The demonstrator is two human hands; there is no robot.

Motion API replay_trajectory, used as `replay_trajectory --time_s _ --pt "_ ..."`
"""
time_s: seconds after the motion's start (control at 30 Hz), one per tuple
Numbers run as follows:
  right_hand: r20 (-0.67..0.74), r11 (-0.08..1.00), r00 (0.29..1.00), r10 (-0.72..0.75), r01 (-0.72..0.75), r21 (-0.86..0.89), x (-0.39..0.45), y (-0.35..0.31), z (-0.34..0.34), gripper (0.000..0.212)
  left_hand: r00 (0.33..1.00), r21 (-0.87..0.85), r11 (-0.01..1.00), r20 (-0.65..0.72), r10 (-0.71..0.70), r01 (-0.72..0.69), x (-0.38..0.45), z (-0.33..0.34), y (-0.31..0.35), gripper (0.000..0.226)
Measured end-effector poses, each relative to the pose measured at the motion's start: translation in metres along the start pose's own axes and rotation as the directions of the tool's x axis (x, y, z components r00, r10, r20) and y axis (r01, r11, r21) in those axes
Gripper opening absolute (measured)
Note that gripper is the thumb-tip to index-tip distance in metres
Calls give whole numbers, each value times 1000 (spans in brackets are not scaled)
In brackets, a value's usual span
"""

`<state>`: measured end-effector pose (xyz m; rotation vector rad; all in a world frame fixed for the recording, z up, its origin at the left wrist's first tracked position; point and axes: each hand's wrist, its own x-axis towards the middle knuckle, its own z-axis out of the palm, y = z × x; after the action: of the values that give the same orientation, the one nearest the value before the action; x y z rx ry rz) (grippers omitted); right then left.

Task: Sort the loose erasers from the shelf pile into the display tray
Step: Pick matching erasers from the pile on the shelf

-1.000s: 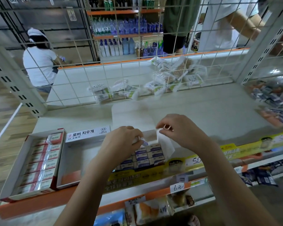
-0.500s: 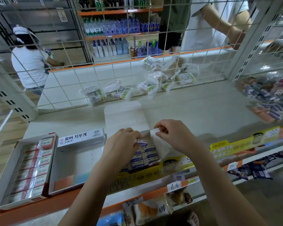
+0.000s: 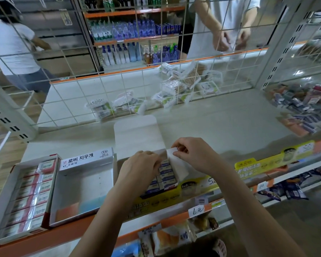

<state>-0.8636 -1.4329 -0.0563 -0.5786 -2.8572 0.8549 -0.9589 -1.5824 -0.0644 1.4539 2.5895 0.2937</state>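
Observation:
A white display tray [image 3: 135, 134] with its lid flap folded back lies at the front of the shelf. Several blue-and-white wrapped erasers [image 3: 167, 173] lie in rows inside it. My left hand [image 3: 139, 167] rests curled over the tray's left part; what its fingers hold is hidden. My right hand [image 3: 195, 153] pinches the tray's white side flap [image 3: 176, 164] at its top corner. A pile of loose erasers [image 3: 300, 106] lies on the shelf at the far right.
An open white box [image 3: 85, 186] with a Korean label stands left of the tray. Further left is a box of red-and-white erasers [image 3: 26, 193]. Plastic packets [image 3: 172, 86] lie behind the wire grid. Two people stand beyond the shelf.
Both hands stay at the tray. My right hand has shifted slightly along the white side flap and still pinches it. The view has drifted a little to the right.

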Motion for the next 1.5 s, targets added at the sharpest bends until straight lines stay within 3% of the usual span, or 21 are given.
replay_trajectory --time_s 0.13,0.3,0.53,0.87,1.13,1.27,1.5 --pt "1 1000 1000 -24 24 19 2 5 -3 27 1000 23 1000 12 7 -8 1 -5 2 29" --pt "-72 999 996 -43 45 28 4 24 -21 28 991 7 1000 -131 -6 7 19 -23 19 21" --pt "-192 984 981 -20 -15 -180 9 80 -82 31 951 177 964 -202 233 -199 87 -40 94 30" --pt "-205 890 963 173 -242 -387 -5 228 -184 42 909 276 884 -74 410 -376 211 5 248 38" --pt "-204 816 906 370 -422 -394 -38 347 -224 44 915 269 878 36 402 -396 294 50 334 40" --pt "-257 820 893 370 -444 -361 -46 379 -230 26 915 239 886 28 402 -397 324 67 357 42" --pt "-340 801 825 452 -543 -252 -48 395 -228 23 882 212 863 -8 471 -459 356 85 375 38"
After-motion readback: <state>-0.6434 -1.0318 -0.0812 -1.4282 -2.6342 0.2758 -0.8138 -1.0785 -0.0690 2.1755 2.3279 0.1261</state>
